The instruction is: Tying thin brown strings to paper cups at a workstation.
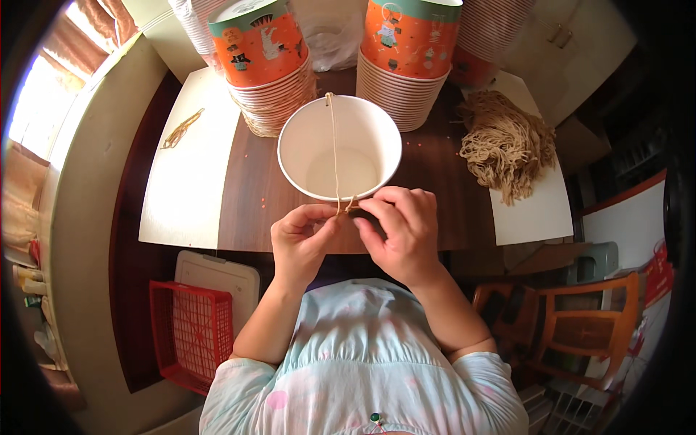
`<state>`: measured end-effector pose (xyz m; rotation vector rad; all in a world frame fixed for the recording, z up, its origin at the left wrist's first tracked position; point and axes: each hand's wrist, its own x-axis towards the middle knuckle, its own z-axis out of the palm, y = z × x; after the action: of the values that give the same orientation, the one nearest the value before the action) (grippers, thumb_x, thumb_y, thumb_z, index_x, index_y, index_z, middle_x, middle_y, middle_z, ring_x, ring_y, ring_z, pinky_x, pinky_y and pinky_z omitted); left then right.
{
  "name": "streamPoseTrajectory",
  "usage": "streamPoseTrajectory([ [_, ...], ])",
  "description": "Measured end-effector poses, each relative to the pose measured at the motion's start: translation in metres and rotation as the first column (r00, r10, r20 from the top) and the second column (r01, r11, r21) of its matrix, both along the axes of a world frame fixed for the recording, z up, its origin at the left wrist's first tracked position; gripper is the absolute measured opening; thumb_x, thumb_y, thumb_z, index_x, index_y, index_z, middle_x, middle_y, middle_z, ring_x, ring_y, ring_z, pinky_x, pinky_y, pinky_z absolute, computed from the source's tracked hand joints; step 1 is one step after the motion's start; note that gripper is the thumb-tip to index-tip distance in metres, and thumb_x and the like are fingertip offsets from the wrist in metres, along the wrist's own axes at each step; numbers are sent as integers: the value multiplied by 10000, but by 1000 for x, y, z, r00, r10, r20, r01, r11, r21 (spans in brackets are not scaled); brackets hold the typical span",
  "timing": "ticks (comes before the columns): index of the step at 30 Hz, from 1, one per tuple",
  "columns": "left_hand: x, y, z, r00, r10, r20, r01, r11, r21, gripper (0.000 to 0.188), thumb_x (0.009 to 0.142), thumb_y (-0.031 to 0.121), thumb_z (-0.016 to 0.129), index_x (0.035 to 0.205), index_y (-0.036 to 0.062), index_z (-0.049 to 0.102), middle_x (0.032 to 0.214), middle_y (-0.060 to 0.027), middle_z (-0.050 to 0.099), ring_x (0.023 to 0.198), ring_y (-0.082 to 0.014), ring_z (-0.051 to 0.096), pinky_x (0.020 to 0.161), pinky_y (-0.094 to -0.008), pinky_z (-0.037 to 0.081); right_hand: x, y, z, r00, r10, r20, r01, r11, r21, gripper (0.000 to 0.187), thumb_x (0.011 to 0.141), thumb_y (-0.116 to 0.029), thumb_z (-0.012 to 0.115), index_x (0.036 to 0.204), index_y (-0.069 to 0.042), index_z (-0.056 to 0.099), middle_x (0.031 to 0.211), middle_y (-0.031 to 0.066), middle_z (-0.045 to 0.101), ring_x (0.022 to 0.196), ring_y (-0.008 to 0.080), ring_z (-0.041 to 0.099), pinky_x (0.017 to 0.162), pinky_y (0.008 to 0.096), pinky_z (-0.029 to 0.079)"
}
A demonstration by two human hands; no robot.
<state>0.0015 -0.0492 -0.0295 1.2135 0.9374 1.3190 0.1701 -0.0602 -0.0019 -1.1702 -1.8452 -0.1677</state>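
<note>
A white paper bucket stands open-side up at the near middle of the table. A tan cord runs across its mouth from a hole at the far rim to the near rim. There my left hand pinches the cord between thumb and forefinger. Just beside it, my right hand is closed, its thumb and fingertips on a short looped part of the cord at the near rim. A small dark spot shows between the right fingers, and I cannot make out what it is.
Two tall stacks of orange printed buckets, one left and one right, stand behind. A heap of tan cords lies at right on a white board; a few cords lie at left. Below are a red basket and a wooden chair.
</note>
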Motion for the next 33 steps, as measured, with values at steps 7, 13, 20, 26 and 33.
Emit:
streamPoseTrajectory([
  [7, 0, 2, 3, 999, -31, -30, 32, 999, 20, 87, 836, -77, 637, 921, -71, 651, 900, -102, 691, 822, -132, 654, 756, -234, 518, -4, 3, -11, 996, 28, 88, -34, 997, 75, 197, 722, -119, 725, 871, -108, 595, 866, 4, 530, 731, 187, 496, 714, 354, 368],
  [13, -3, 2, 6, 999, -53, 3, 53, 999, -1, 82, 831, -78, 641, 911, -69, 652, 876, -92, 689, 801, -120, 650, 732, -222, 517, -1, 5, -3, 999, 47, 8, -46, 999, -16, 252, 703, -129, 734, 926, -110, 618, 874, 2, 551, 735, 182, 508, 723, 346, 355],
  [20, -12, 9, 9, 994, -95, -52, 94, 995, -9, 68, 831, -72, 647, 898, -70, 657, 864, -91, 690, 795, -123, 653, 729, -225, 520, 3, 10, -4, 984, 176, 41, -172, 982, -78, 232, 697, -66, 722, 908, -108, 636, 852, 1, 560, 732, 198, 505, 719, 354, 368],
  [26, -11, 7, 10, 998, -62, -16, 62, 998, 5, 54, 841, -73, 634, 894, -72, 647, 863, -96, 692, 806, -140, 660, 757, -246, 526, 0, 12, -8, 990, 73, 122, -84, 992, 89, 109, 731, -85, 674, 821, -101, 615, 805, -11, 512, 713, 170, 463, 701, 340, 355],
  [33, -14, 7, 19, 986, -161, 30, 161, 987, 16, 68, 870, -26, 632, 925, -64, 642, 897, -100, 686, 856, -141, 652, 792, -254, 514, 2, 9, -9, 996, 62, 65, -66, 996, 56, 188, 706, -59, 699, 880, -95, 639, 842, -10, 539, 721, 174, 480, 698, 336, 358],
])
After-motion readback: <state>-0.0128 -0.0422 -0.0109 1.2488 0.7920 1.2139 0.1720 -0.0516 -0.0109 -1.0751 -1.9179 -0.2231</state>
